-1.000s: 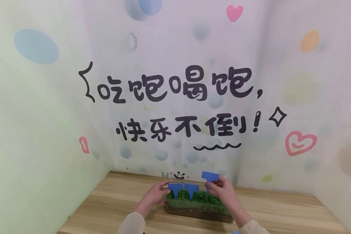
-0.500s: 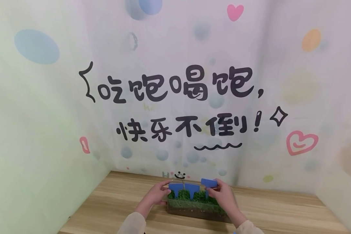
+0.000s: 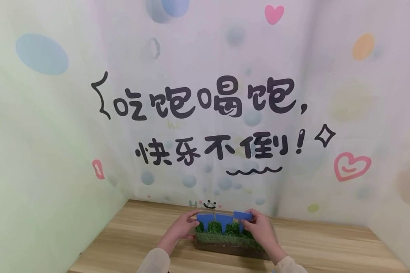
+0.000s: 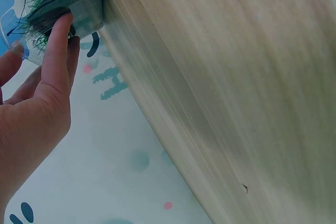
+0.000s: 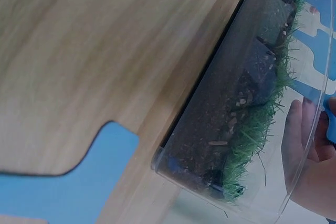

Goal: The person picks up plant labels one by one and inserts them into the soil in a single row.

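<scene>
A long clear planter box [image 3: 225, 248] holds dark soil and green grass [image 5: 252, 135]. Two blue T-shaped plant labels stand upright in its left part, one label [image 3: 205, 218] beside the other [image 3: 224, 219]. My left hand [image 3: 182, 227] holds the box's left end, with fingers along the outer wall and the thumb at the rim in the left wrist view. Between thumb and fingers, my right hand [image 3: 262, 229] pinches a third blue plant label [image 3: 242, 216]. Its stem reaches down into the grass and its top is slightly tilted.
Another blue label [image 5: 100, 182] lies flat on the wooden table [image 3: 321, 242], in front of the box's right end. Behind the table hangs a pale printed backdrop [image 3: 205, 57] with dark lettering.
My right hand has lowered the third label into the grass and shifted it slightly left, towards the other two. The left hand stays at the box's end.
</scene>
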{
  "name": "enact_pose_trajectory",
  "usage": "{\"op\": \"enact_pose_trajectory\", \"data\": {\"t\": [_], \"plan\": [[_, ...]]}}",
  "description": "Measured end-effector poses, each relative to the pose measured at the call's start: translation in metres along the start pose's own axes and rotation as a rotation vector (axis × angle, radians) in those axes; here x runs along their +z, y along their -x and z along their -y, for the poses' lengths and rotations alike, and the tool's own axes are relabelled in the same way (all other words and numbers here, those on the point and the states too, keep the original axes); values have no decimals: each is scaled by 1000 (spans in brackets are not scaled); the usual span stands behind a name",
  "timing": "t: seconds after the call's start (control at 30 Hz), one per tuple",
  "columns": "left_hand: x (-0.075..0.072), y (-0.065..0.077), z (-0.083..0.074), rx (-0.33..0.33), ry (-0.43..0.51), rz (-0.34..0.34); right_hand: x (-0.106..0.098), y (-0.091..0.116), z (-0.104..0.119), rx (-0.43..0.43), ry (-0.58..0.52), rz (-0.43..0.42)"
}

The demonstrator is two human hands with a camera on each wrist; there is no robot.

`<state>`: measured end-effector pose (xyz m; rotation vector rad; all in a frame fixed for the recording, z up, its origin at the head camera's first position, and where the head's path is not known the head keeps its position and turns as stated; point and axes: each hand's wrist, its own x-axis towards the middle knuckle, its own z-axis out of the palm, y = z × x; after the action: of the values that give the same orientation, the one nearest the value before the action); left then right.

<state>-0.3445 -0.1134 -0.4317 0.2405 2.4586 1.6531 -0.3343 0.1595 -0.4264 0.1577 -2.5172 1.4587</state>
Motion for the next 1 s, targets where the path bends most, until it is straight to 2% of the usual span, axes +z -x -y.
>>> {"op": "enact_pose_trajectory", "data": {"t": [0.23, 0.4, 1.0], "plan": [[0, 0, -1, -5, -9, -8, 1, 1, -3, -71, 207, -5], [0, -1, 0, -8, -7, -4, 2, 1, -6, -73, 284, -17], [0, 1, 0, 5, -5, -5, 2, -1, -8, -55, 328, 40]]}}
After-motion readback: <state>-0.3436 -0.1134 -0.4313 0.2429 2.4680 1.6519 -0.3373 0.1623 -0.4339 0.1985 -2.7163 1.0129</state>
